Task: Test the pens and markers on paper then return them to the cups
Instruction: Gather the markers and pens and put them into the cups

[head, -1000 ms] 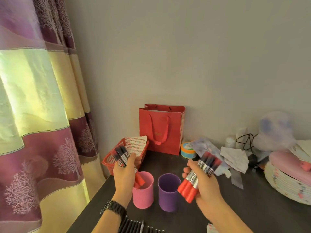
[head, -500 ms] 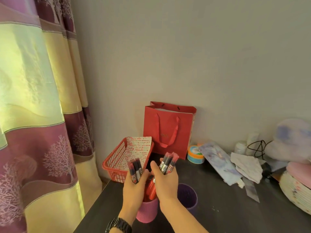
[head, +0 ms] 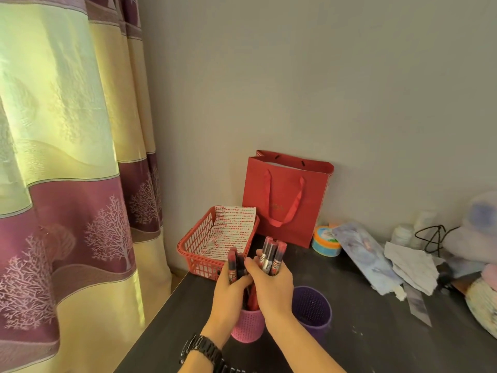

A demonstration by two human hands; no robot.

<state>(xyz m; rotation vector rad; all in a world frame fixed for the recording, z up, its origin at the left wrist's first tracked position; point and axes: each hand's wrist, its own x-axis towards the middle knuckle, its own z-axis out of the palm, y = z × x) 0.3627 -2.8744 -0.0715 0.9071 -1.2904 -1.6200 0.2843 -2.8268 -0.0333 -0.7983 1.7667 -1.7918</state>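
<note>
1. My left hand [head: 228, 294] grips a bundle of markers [head: 233, 267] just above the pink cup [head: 247, 327].
2. My right hand [head: 274, 289] grips a second bundle [head: 271, 255] and now touches the left; a second ago they were well apart.
3. The purple cup [head: 312, 309] stands just right of my right hand.

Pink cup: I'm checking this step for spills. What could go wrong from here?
Left hand and right hand each grip markers over the one narrow pink cup; some may jam or miss the opening.
Neither hand appears to steady that cup, so a push could tip it.
The purple cup stands close beside the right forearm and could get knocked.
</note>
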